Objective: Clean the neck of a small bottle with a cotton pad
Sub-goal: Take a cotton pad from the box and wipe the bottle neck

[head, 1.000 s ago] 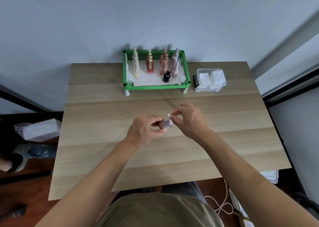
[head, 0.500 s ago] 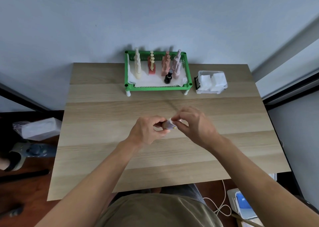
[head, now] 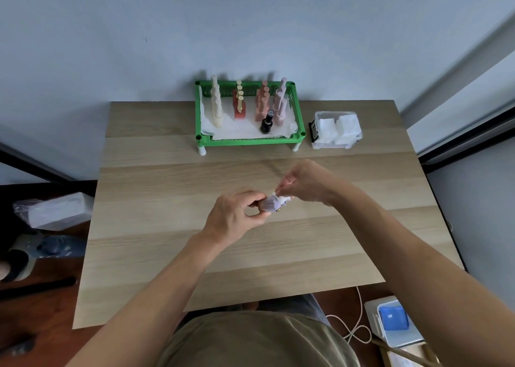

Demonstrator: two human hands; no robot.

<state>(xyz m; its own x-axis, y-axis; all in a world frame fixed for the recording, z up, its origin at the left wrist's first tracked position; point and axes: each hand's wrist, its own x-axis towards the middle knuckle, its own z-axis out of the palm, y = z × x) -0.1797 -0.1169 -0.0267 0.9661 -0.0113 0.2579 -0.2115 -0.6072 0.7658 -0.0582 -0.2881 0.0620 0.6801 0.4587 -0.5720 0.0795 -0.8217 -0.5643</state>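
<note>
Left hand (head: 237, 216) grips bottle (head: 269, 204); pad (head: 282, 199) touching.

Over the wooden desk (head: 156, 227), the left hand (head: 237, 216) holds a small lilac bottle (head: 269, 202) in its grip. The right hand (head: 303, 184) pinches a white cotton pad (head: 283, 198) against what seems the bottle's neck. A green rack (head: 248, 141) with bottles stands behind, a clear box (head: 337, 129) of pads beside it.

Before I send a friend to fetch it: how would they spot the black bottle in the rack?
Find the green rack at the table's far edge, against the wall. Inside, on white paper, bottles stand in rows. The black bottle stands at the front, right of centre, beside the pink rows; it is the only dark one among cream, red and pink neighbours.
</note>
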